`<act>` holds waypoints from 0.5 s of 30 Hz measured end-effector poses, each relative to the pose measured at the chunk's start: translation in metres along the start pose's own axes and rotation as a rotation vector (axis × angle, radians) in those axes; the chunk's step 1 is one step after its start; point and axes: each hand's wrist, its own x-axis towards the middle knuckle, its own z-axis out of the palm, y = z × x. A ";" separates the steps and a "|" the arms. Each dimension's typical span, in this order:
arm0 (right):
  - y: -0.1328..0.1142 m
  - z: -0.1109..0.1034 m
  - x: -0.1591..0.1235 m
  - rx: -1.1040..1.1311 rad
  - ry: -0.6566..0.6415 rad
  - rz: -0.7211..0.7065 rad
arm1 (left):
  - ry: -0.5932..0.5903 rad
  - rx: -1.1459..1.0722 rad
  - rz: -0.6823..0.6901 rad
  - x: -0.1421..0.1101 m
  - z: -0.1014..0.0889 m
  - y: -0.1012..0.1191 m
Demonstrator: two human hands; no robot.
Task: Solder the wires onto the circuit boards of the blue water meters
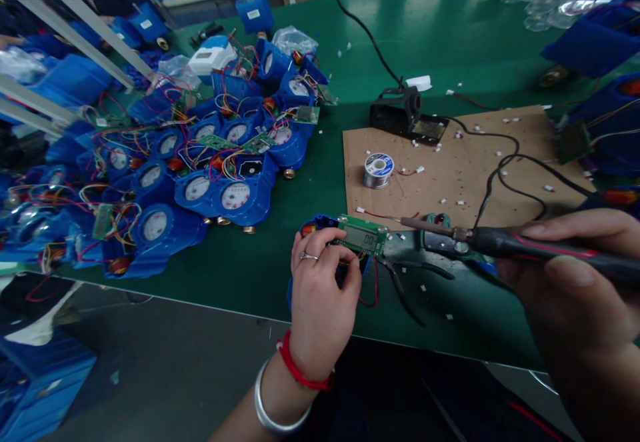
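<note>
Lying over a blue housing (320,219) on the counter (240,289), a circuit board (363,237), likely light, stiff and fragile, best taken by its rim, is pinched by the left hand (323,289); a soldering iron (500,245) is clasped by the right hand (580,285).

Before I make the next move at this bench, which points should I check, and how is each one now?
1. Soldering iron in the right hand: ok, gripped by its handle.
2. Left hand at the display board: ok, touching it.
3. Solder spool in view: ok, standing on the cardboard.
4. Cardboard tidy: not ok, white connectors lie scattered there.
5. Soldering iron hot: cannot tell, heat does not show.
</note>
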 end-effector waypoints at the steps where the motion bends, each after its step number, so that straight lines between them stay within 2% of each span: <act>1: -0.001 0.003 0.003 0.040 0.079 0.007 | 0.001 0.001 0.000 0.000 0.000 0.000; 3: -0.002 0.008 0.011 0.110 0.192 0.016 | 0.003 0.002 -0.002 0.000 0.001 0.000; 9: 0.007 0.008 0.034 0.200 0.229 0.035 | 0.003 0.009 -0.004 -0.001 0.001 0.001; 15: 0.021 0.002 0.045 0.245 0.286 -0.010 | 0.003 0.013 -0.001 0.000 0.000 0.001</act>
